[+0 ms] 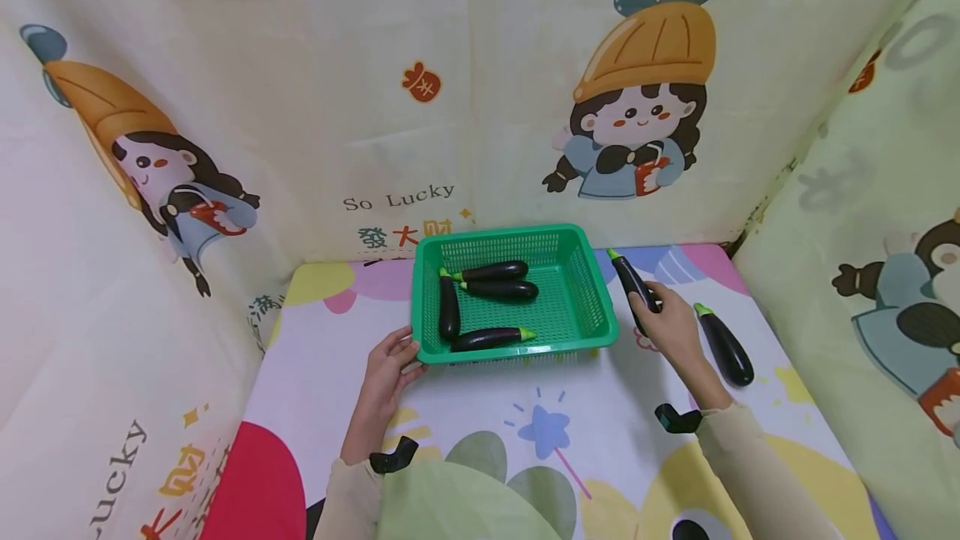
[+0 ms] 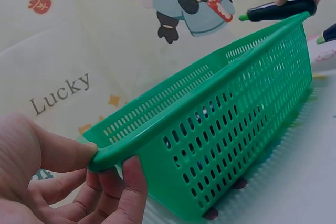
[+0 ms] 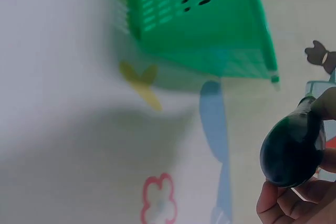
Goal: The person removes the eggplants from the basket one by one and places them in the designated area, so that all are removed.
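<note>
A green plastic basket [image 1: 517, 352] stands on the table with several dark eggplants [image 1: 498, 290] lying in it. At its near left corner my left hand [image 1: 390, 369] grips the rim, thumb on top and fingers below, as the left wrist view shows on the basket rim [image 2: 157, 124]. My right hand [image 1: 667, 323] holds an eggplant [image 1: 630, 277] above the table, just right of the basket, its green stem pointing away. In the right wrist view the rounded end of that eggplant [image 3: 291, 153] faces the camera between thumb and fingers.
Another eggplant [image 1: 726, 348] lies on the table to the right of my right hand. The table wears a colourful printed cloth [image 1: 480, 407]. Printed curtains [image 1: 495, 132] hang behind and on both sides, close behind the basket.
</note>
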{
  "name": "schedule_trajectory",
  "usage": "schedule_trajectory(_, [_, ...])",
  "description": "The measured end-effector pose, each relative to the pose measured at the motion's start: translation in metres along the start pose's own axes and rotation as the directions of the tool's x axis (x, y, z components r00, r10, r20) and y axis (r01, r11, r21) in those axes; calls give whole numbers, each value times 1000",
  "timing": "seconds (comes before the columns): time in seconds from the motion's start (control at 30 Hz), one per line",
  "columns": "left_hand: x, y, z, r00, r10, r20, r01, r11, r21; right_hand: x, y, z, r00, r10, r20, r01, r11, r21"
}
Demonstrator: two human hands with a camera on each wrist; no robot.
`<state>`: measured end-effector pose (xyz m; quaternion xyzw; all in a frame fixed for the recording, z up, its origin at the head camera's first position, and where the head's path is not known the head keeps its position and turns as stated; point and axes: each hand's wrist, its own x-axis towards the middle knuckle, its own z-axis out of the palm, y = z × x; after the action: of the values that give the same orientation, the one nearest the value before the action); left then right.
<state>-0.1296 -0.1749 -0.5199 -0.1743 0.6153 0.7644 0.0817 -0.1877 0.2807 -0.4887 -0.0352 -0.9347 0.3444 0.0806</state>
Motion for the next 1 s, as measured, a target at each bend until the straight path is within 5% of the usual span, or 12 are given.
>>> schedule_trajectory(0.6, [0, -5, 3, 998, 61, -9, -60, 998, 10, -26, 45, -3, 993, 81, -82, -86, 994, -67])
schedule_trajectory(1.0, [-1, -4, 2, 998, 56, -12, -56, 998, 10, -42, 65, -7, 963, 221, -156, -236, 968, -85])
